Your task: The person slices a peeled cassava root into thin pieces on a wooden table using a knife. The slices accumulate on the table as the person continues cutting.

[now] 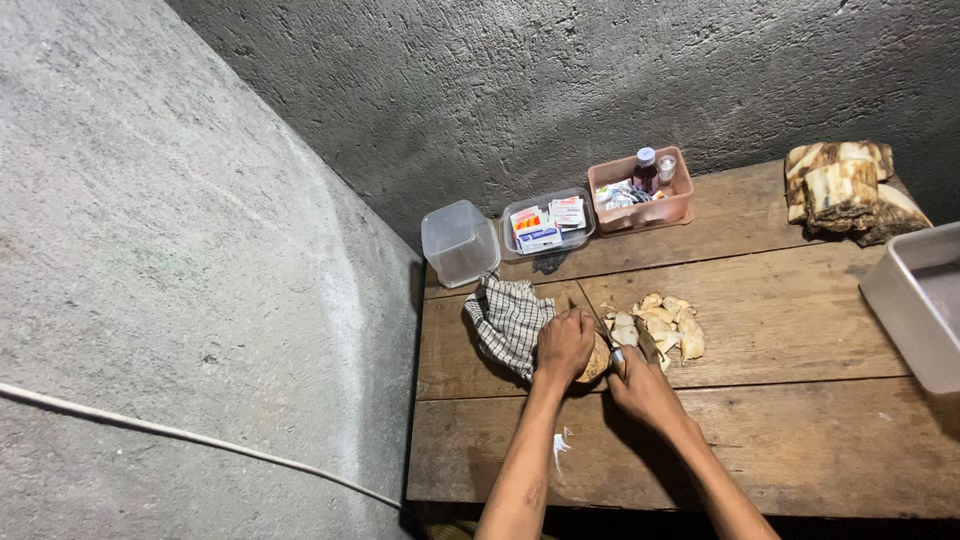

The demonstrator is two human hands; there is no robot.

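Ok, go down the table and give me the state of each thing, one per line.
Left hand: closed over a brown round piece, holding it down.
Brown piece: held on the table, mostly covered.
Right hand: gripping a knife beside the piece.
Knife: held, blade partly hidden.
Checked cloth: crumpled.
Pale cut pieces: piled loose.
Clear container: looks empty.
Clear tray: open, holding small packets.
Pink tray: open, bottle upright inside.
Metal tray: partly out of view.

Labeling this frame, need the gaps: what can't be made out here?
All in the head view:
- Brown piece: mostly hidden under the left hand.
- Blade by the right hand: too small to tell its shape.
- Metal tray: cut off by the right edge.
- Pink tub contents: too small.
- Table front: cut off by the bottom edge.
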